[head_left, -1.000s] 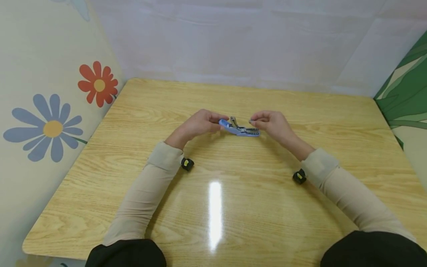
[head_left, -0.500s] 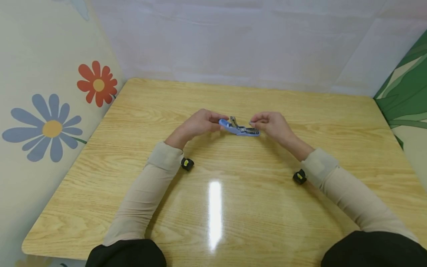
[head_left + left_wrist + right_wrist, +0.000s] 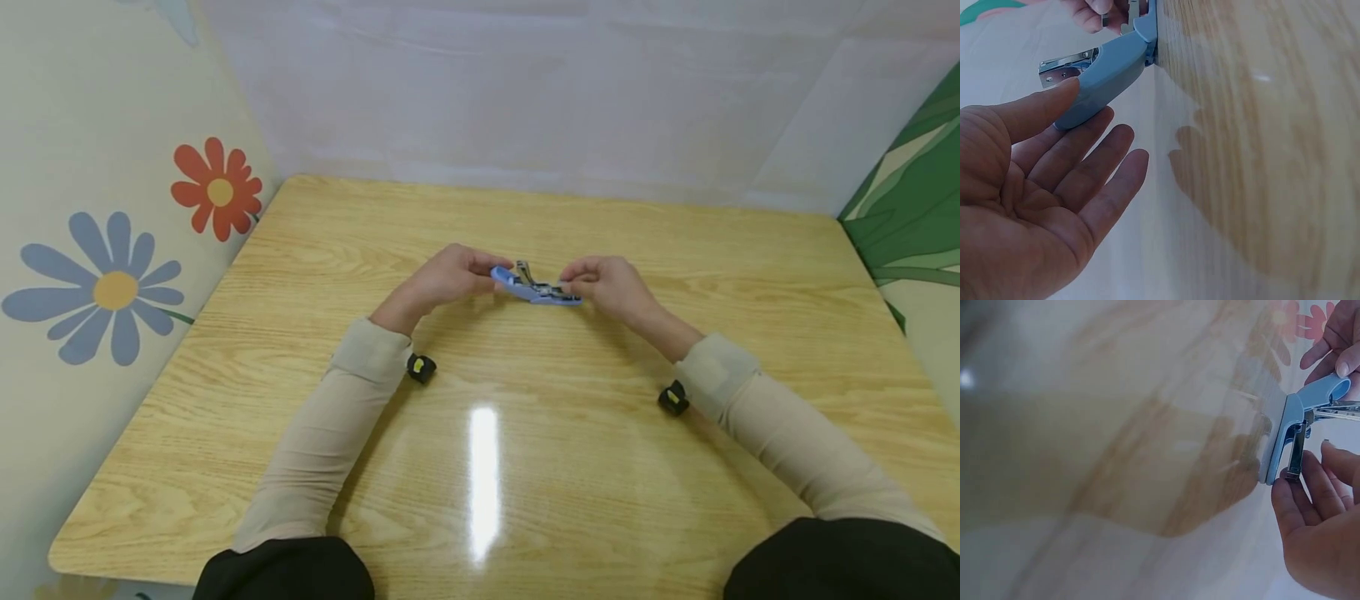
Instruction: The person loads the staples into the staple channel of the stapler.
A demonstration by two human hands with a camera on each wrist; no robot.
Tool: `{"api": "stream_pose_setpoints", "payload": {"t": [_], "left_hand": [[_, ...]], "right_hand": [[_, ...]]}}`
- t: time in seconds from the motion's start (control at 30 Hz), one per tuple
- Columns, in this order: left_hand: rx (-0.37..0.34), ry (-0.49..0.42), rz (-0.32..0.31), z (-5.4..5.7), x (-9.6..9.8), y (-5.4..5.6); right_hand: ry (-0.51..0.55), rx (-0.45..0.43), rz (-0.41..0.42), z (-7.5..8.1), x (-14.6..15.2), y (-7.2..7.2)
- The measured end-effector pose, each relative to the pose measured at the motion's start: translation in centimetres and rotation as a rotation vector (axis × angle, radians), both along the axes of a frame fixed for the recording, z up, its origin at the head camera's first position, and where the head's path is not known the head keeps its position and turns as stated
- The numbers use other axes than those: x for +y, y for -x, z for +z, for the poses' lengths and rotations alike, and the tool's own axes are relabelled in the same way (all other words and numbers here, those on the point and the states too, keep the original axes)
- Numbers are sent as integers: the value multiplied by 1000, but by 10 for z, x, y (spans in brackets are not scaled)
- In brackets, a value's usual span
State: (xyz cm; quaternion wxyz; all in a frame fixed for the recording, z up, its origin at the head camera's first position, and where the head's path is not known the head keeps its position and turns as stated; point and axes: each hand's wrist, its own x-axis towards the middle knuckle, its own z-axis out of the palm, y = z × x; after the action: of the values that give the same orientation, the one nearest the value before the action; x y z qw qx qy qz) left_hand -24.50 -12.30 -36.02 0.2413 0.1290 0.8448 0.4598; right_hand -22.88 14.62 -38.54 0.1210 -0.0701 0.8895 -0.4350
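A light blue stapler (image 3: 517,288) lies opened out on the table, its cover swung up to the left and its metal magazine (image 3: 1297,453) exposed. My left hand (image 3: 448,277) holds the end of the cover between thumb and index finger, the other fingers spread below it in the left wrist view. Between thumb and fingertip, my right hand (image 3: 611,287) pinches a small grey strip of staples (image 3: 1105,20), mostly hidden by the fingers. That hand is right over the magazine, with its lower fingers at the magazine's end in the right wrist view.
The wooden table (image 3: 480,350) stretches around both hands, with a light glare near its front. A white sheet (image 3: 525,100) hangs behind it. Walls painted with flowers and leaves flank it left and right. Black wrist cameras (image 3: 422,368) hang at both cuffs.
My right hand has moved slightly down and left, bringing the strip of staples closer over the magazine. The left hand and the stapler have stayed almost in place.
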Motion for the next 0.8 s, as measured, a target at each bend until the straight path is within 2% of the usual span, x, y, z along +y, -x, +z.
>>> {"api": "stream_pose_setpoints", "payload": {"t": [0.8], "left_hand": [[6,17,5,2,2,0]], "right_hand": [[-49,35,30,-2,2,-3]]}}
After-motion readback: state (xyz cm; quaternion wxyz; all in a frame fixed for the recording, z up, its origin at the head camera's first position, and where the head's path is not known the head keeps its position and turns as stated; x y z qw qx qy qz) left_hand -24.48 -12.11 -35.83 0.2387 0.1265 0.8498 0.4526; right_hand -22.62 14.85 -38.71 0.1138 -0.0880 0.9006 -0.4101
